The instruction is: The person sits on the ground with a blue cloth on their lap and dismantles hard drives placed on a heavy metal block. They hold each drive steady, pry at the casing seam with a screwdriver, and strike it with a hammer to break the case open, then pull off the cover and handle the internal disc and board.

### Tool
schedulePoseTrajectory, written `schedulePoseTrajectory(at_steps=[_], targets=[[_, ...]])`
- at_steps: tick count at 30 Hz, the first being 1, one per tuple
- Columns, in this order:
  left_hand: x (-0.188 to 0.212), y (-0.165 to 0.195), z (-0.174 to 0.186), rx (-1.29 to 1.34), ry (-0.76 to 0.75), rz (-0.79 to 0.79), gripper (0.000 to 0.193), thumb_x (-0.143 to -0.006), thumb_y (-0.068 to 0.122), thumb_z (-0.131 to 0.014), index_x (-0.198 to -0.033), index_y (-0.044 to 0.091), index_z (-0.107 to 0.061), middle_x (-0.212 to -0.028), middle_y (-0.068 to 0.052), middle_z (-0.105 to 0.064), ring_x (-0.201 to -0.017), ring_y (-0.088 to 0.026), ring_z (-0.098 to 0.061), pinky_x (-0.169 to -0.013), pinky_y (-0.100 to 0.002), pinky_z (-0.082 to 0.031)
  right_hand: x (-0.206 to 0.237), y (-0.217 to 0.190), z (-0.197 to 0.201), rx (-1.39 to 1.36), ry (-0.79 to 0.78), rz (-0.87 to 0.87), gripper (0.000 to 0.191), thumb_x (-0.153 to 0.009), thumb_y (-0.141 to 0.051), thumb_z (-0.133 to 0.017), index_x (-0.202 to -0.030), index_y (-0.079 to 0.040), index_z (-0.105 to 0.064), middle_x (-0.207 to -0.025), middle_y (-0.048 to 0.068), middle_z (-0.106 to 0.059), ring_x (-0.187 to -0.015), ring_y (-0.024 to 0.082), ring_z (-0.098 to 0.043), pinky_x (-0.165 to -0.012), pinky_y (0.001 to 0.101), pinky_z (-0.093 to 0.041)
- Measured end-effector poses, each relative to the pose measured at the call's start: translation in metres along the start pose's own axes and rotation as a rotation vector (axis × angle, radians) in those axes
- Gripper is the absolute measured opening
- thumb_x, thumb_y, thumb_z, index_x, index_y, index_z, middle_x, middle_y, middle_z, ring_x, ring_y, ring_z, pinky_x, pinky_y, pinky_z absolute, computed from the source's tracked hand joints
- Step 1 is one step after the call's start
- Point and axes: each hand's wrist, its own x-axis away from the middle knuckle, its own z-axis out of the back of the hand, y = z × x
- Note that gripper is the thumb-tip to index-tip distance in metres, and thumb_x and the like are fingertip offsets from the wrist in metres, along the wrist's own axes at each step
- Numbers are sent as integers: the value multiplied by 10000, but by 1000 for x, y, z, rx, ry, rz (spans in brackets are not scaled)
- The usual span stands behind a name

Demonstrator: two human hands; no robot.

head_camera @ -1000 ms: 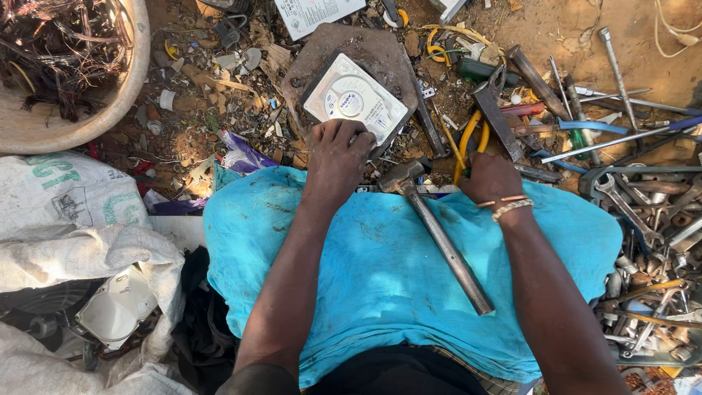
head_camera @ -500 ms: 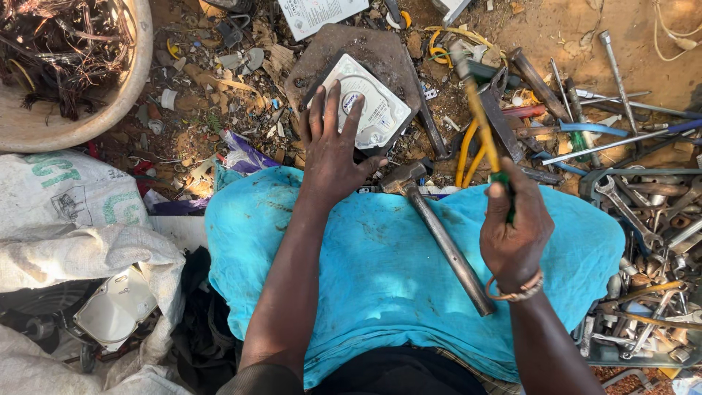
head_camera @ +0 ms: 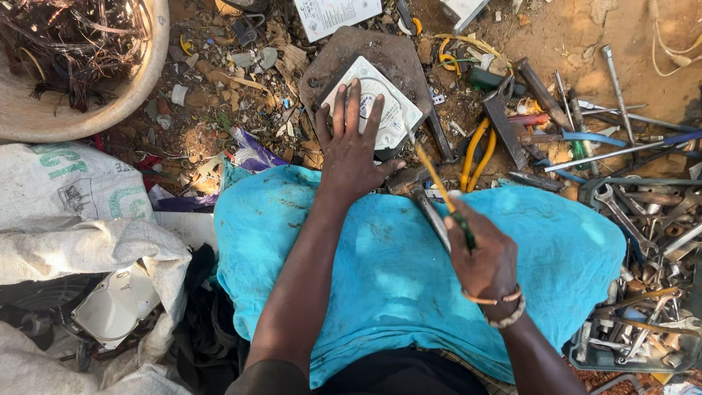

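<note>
Silver metal shows under the left hand (head_camera: 352, 150), which lies flat with fingers spread on a hard drive (head_camera: 373, 111); nothing is clasped, the palm only presses down. The drive sits on a dark flat slab (head_camera: 365, 55) just beyond the fingertips, on littered ground. The right hand (head_camera: 484, 256) is closed in a fist around a yellow-shafted screwdriver (head_camera: 439, 183). Its shaft slants up and away from the fist toward the drive's near right corner; whether the tip touches the drive cannot be told. Directly beneath both wrists spreads a turquoise cloth (head_camera: 380, 278) over the person's lap. A grey metal bar (head_camera: 431, 216) lies on the cloth just left of the fist. Beyond the fist, past the screwdriver tip, lie yellow-handled pliers (head_camera: 477, 150). To the right of the fist sits a heap of wrenches (head_camera: 636, 219) and other tools. Far left of the flat hand stands a basin (head_camera: 110, 102) holding tangled wire.
</note>
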Motion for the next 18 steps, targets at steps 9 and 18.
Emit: schedulePoseTrajectory(at_steps=[9,18], targets=[[1,-2,-16,-17,112,-47,1103,-806,714,-787,-1641,200,-283,-1710,-205,-130,-1598,-399,-107,-1281,-641,-43,15,-26,-3,123,-141,-58,327,-985,-207,-663,-1295,-120,-713,-988,187,-761,-764,345,-742,-603,422,-569],[2,-3,-19,-2,142,-60,1065,-840,702,-771,-1640,203,-275,-1705,-218,-155,-1593,-414,-106,-1273,-648,-38,3,-34,11,247,-226,-31,362,-962,-184,-656,-1320,-147,-692,-811,156,-737,-644,352,-695,-538,470,-526]])
